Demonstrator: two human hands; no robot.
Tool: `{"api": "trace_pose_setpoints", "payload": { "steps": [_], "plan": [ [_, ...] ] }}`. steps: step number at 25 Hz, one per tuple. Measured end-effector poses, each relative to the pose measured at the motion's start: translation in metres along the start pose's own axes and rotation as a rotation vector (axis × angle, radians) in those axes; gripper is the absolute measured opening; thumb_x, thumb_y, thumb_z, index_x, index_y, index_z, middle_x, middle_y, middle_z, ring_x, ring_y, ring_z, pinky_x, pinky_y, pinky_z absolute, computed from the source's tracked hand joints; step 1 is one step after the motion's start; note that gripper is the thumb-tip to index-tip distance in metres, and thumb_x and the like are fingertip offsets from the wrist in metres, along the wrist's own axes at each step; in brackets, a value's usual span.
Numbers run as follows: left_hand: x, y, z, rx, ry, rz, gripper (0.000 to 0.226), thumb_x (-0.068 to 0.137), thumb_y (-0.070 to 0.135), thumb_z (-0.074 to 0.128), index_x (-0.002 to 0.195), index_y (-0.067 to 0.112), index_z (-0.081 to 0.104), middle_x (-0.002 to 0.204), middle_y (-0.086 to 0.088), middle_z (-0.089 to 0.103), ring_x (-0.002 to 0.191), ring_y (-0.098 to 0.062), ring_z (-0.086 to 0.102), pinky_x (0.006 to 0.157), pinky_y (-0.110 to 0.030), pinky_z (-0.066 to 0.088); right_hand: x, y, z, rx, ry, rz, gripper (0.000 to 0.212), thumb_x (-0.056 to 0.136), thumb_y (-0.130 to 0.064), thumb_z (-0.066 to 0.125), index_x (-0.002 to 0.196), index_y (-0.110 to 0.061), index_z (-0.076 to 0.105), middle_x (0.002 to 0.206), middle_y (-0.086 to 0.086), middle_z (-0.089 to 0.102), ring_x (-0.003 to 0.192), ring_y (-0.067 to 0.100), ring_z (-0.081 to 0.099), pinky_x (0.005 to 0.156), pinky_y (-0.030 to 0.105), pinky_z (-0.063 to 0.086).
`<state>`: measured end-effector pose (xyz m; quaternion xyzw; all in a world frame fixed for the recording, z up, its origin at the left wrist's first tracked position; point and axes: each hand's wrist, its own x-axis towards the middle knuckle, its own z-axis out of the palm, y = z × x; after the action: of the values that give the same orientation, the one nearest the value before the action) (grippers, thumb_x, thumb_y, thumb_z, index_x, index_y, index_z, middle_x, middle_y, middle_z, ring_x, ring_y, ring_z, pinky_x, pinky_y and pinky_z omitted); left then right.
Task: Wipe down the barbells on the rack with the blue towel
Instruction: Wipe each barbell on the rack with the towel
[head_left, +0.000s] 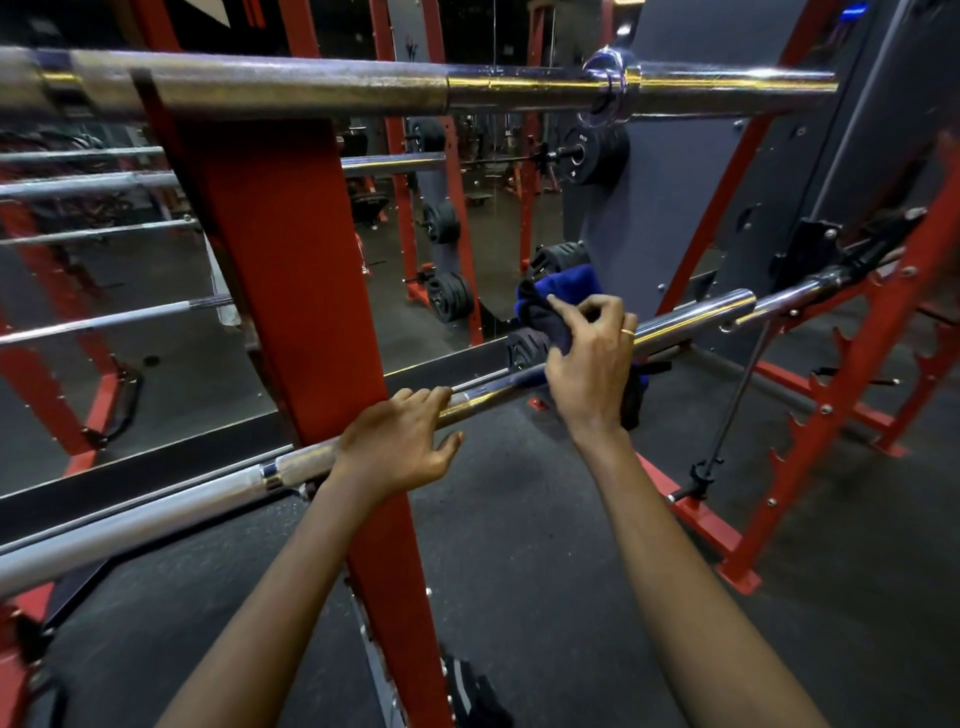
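A chrome barbell (691, 319) lies across the red rack (291, 291), sloping up to the right at waist height. My left hand (400, 441) grips this bar beside the rack's upright, fingers curled over its top. Further right along the same bar, my right hand (592, 364) pinches the blue towel (561, 301), which is draped over the sleeve and hangs below it. A second barbell (311, 85) rests higher on the rack, across the top of the view.
A mirror (171, 270) behind the rack reflects more bars. Black weight plates (592, 153) hang on pegs of a grey machine panel. A red plate tree (841, 395) stands at the right on the black rubber floor (519, 519).
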<state>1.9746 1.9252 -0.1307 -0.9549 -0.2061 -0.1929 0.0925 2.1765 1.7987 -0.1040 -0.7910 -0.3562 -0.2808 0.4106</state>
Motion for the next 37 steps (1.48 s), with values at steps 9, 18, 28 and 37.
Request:
{"api": "trace_pose_setpoints", "payload": {
  "steps": [9, 18, 28, 37],
  "plan": [
    [0.0, 0.0, 0.002, 0.012, 0.026, 0.015, 0.062, 0.093, 0.065, 0.027, 0.135, 0.025, 0.048, 0.111, 0.006, 0.066, 0.097, -0.013, 0.061, 0.063, -0.028, 0.047, -0.018, 0.007, 0.002, 0.118, -0.209, 0.018, 0.022, 0.101, -0.024, 0.055, 0.118, -0.016, 0.068, 0.122, 0.003, 0.061, 0.111, 0.027, 0.061, 0.094, 0.04, 0.047],
    [0.0, 0.0, 0.003, 0.05, 0.057, 0.024, 0.059, 0.095, 0.064, 0.031, 0.133, 0.025, 0.051, 0.106, 0.006, 0.068, 0.091, -0.012, 0.063, 0.057, -0.025, 0.036, 0.011, 0.041, 0.001, 0.202, -0.35, 0.361, 0.059, 0.081, -0.059, 0.076, 0.114, -0.013, 0.061, 0.114, 0.006, 0.059, 0.111, 0.03, 0.06, 0.086, 0.039, 0.049],
    [-0.001, -0.001, 0.002, -0.008, 0.051, 0.013, 0.057, 0.094, 0.064, 0.035, 0.133, 0.026, 0.05, 0.105, 0.008, 0.068, 0.093, -0.012, 0.064, 0.06, -0.028, 0.05, 0.058, -0.004, -0.033, 0.161, 0.042, 0.062, 0.025, 0.081, -0.004, 0.064, 0.102, -0.017, 0.058, 0.104, 0.004, 0.058, 0.093, 0.027, 0.061, 0.068, 0.034, 0.045],
    [-0.001, 0.002, 0.0, 0.002, 0.045, 0.005, 0.065, 0.092, 0.067, 0.028, 0.139, 0.027, 0.049, 0.109, 0.008, 0.067, 0.095, -0.012, 0.063, 0.062, -0.027, 0.048, -0.005, 0.046, 0.006, 0.033, -0.409, -0.171, 0.037, 0.088, -0.05, 0.068, 0.116, -0.025, 0.068, 0.142, -0.003, 0.05, 0.13, 0.024, 0.042, 0.106, 0.041, 0.032]
  ]
}}
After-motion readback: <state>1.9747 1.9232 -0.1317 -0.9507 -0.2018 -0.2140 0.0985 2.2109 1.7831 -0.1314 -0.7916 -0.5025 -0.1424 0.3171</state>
